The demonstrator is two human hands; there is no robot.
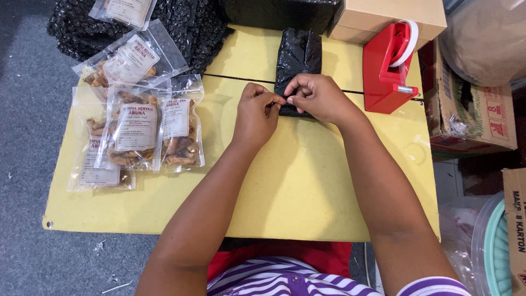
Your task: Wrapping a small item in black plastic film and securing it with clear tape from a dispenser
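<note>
Both the left hand point(256, 112) and right hand point(315, 97) pinch the near edge of a black bubble-wrapped parcel point(297, 55) with pressed-together fingers point(274, 101); a red tape dispenser point(388, 68) stands just right of them on the yellow worktop point(307, 181).

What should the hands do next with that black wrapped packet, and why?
Probably reach the right hand to the red tape dispenser for a strip. Both hands pinch the near end of the black bubble-wrap packet on the yellow table, the left hand could keep holding it, and no tape shows yet.
</note>
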